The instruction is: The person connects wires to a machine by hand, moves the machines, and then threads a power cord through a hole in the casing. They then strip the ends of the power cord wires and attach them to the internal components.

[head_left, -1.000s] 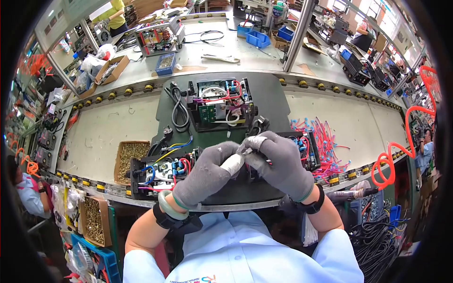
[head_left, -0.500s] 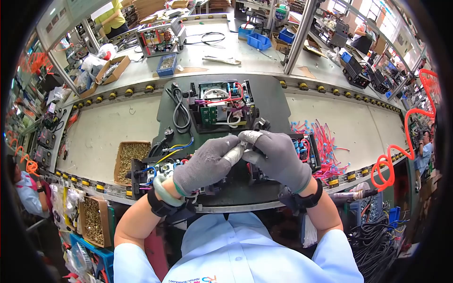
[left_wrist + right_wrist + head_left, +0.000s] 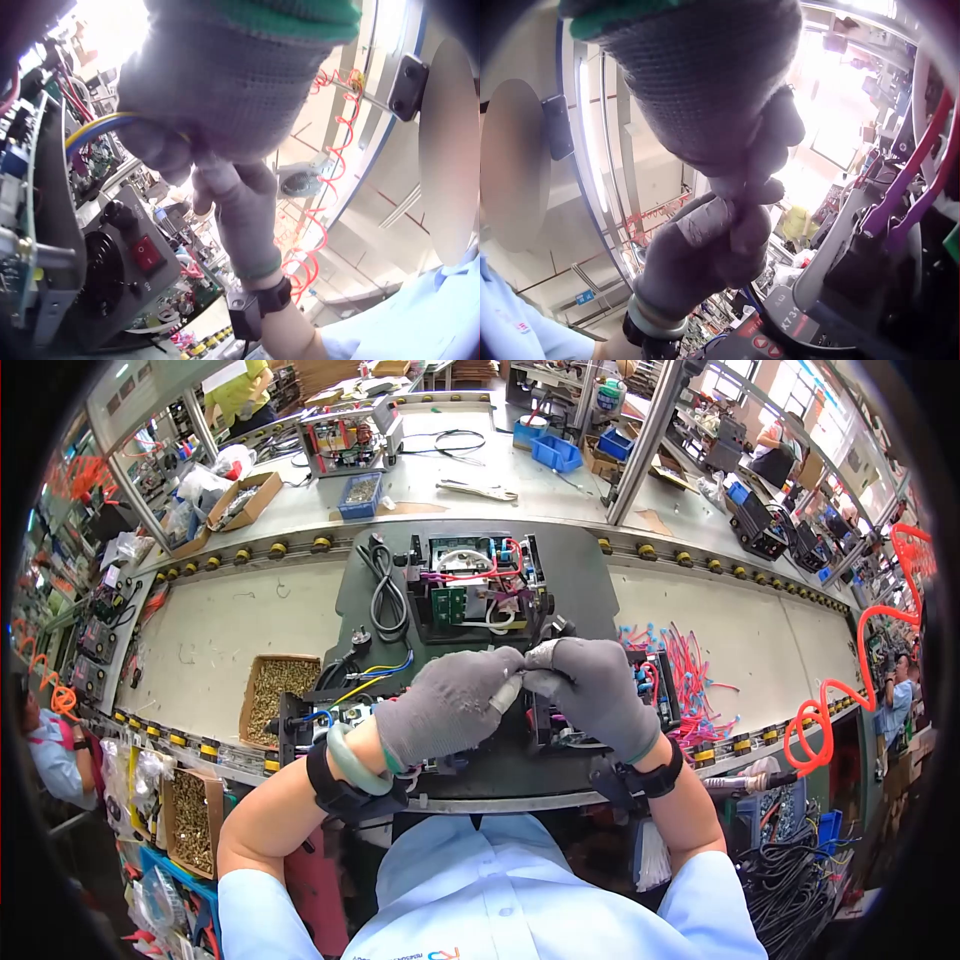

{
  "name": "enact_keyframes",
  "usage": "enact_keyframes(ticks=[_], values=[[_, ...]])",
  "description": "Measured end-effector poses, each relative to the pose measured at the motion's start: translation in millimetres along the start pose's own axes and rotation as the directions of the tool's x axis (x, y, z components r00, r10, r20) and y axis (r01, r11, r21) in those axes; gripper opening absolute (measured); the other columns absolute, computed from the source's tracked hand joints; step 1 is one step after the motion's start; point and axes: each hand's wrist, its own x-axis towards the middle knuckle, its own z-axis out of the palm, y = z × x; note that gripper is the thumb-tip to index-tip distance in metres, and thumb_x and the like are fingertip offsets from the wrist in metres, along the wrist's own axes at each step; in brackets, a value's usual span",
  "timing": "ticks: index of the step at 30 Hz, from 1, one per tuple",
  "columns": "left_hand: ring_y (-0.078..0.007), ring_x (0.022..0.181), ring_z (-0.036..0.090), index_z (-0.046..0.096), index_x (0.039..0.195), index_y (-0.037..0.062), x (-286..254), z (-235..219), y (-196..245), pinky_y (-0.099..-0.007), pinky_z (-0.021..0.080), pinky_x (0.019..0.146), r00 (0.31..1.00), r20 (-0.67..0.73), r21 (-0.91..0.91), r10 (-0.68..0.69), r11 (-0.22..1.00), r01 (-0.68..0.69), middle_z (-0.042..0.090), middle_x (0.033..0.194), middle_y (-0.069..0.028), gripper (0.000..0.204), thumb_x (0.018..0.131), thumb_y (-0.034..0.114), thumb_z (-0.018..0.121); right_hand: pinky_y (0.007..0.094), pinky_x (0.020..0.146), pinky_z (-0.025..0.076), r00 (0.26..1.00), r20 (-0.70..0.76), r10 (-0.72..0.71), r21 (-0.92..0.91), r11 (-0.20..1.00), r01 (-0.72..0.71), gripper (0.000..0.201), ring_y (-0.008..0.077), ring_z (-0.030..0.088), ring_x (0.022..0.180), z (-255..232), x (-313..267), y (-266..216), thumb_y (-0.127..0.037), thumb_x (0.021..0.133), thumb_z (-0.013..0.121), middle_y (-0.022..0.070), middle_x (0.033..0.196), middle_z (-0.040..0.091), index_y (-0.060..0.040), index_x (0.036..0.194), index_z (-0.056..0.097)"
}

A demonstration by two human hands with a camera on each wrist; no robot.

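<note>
Both hands wear grey gloves with pale tape on some fingers. Over the dark board, the left hand [image 3: 450, 700] and right hand [image 3: 602, 695] meet, curled fingertips pinching a small thing mostly hidden between them. In the left wrist view, the left hand [image 3: 225, 82] covers the top, the right hand [image 3: 251, 217] below it; yellow and blue wires [image 3: 105, 125] pass beside the left fingers. The right wrist view has the right hand [image 3: 712, 82] above the left hand [image 3: 686, 259]. Open-topped electronic units lie under the left hand [image 3: 300, 725] and right hand [image 3: 660, 690].
Behind the hands stands another electronic unit [image 3: 475, 590], beside a coiled black cord [image 3: 383, 595]. A box of brass-coloured parts [image 3: 280, 690] is at left, pink-red wires [image 3: 695, 685] at right. A red coiled hose [image 3: 825, 710] hangs far right.
My left hand has turned so its back shows more, and its forearm has swung outward to the left. The right hand has shifted slightly; the fingertips remain together.
</note>
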Motion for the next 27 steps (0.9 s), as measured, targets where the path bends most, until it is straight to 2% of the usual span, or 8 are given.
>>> enact_keyframes(ticks=[6,9,12,16,20,22,24,27], values=[[-0.0422,0.079,0.066,0.059,0.107,0.0064,17.6,2.2,-16.3,-0.0513,0.051,0.068,0.987,0.159,0.167,-0.026,0.986,-0.001,0.065,0.079,-0.02,0.017,0.096,0.019,0.055,0.0385,0.064,0.053,0.994,0.065,0.086,-0.068,0.994,-0.081,0.024,0.0274,0.067,0.075,1.8,-11.6,5.0,-0.023,0.076,0.079,0.0081,0.086,0.069,-0.0095,0.095,0.071],[-0.0409,0.081,0.067,0.06,0.106,0.0078,24.7,5.2,-25.8,-0.0518,0.052,0.07,0.973,0.17,0.282,-0.154,0.954,0.102,0.066,0.079,-0.02,0.017,0.098,0.021,0.053,0.0435,0.089,0.05,0.998,0.043,-0.047,-0.203,0.978,0.055,0.064,0.0298,0.065,0.103,-10.1,-25.4,-0.8,-0.032,0.063,0.084,0.0099,0.111,0.067,-0.0055,0.118,0.064],[-0.041,0.081,0.067,0.061,0.107,0.0076,38.3,11.9,-39.1,-0.0512,0.052,0.07,0.99,0.098,0.205,-0.103,0.975,0.081,0.067,0.079,-0.02,0.018,0.098,0.021,0.053,0.0475,0.102,0.041,0.957,0.27,0.106,-0.299,0.954,-0.021,0.096,0.0295,0.06,0.112,0.7,-51.1,-26.0,-0.038,0.054,0.087,0.0106,0.126,0.06,-0.0074,0.138,0.053],[-0.0404,0.077,0.067,0.061,0.106,0.0067,68.2,4.0,-30.9,-0.0489,0.052,0.067,0.99,-0.009,0.15,0.143,0.979,-0.14,0.066,0.078,-0.0191,0.014,0.096,0.016,0.058,0.0438,0.093,0.043,0.989,0.134,0.067,-0.389,0.921,-0.01,0.096,0.0245,0.062,0.104,25.2,-65.2,-13.7,-0.033,0.056,0.088,0.0069,0.115,0.062,-0.008,0.141,0.05],[-0.0368,0.074,0.068,0.061,0.105,0.0095,67.4,-24.2,-42.6,-0.0457,0.052,0.064,0.951,0.177,0.434,0.255,0.847,-0.308,0.066,0.076,-0.0155,0.012,0.093,0.013,0.061,0.041,0.087,0.043,0.998,-0.006,0.064,-0.353,0.934,-0.062,0.089,0.0228,0.063,0.097,37.8,-62.4,-4.7,-0.03,0.058,0.087,0.0054,0.106,0.064,-0.008,0.137,0.053],[-0.0343,0.076,0.068,0.063,0.104,0.0125,54.6,-30.0,-53.6,-0.0435,0.052,0.064,0.948,0.238,0.497,0.209,0.812,-0.304,0.066,0.076,-0.0141,0.011,0.093,0.013,0.061,0.0405,0.086,0.043,0.981,-0.12,0.155,-0.311,0.932,-0.185,0.081,0.0223,0.064,0.091,47.4,-55.1,-3.9,-0.029,0.058,0.088,0.0037,0.098,0.065,-0.0078,0.13,0.057],[-0.034,0.079,0.069,0.065,0.105,0.0135,41.4,-20.8,-73.3,-0.0433,0.054,0.069,0.902,0.389,0.547,-0.185,0.834,-0.065,0.067,0.079,-0.0145,0.012,0.095,0.016,0.058,0.0405,0.085,0.043,0.976,-0.145,0.161,-0.299,0.934,-0.198,0.078,0.0222,0.064,0.09,49.2,-51.5,-4.9,-0.03,0.058,0.087,0.0029,0.095,0.066,-0.0069,0.127,0.058],[-0.036,0.085,0.069,0.066,0.109,0.0117,39.1,-16.7,-82.7,-0.0447,0.054,0.076,0.931,0.329,0.289,-0.159,0.955,0.061,0.07,0.086,-0.0164,0.019,0.098,0.023,0.055,0.041,0.086,0.044,0.981,-0.132,0.145,-0.276,0.945,-0.177,0.077,0.022,0.065,0.09,48.1,-54.1,-2.5,-0.027,0.057,0.088,0.003,0.096,0.067,-0.0075,0.126,0.059]])
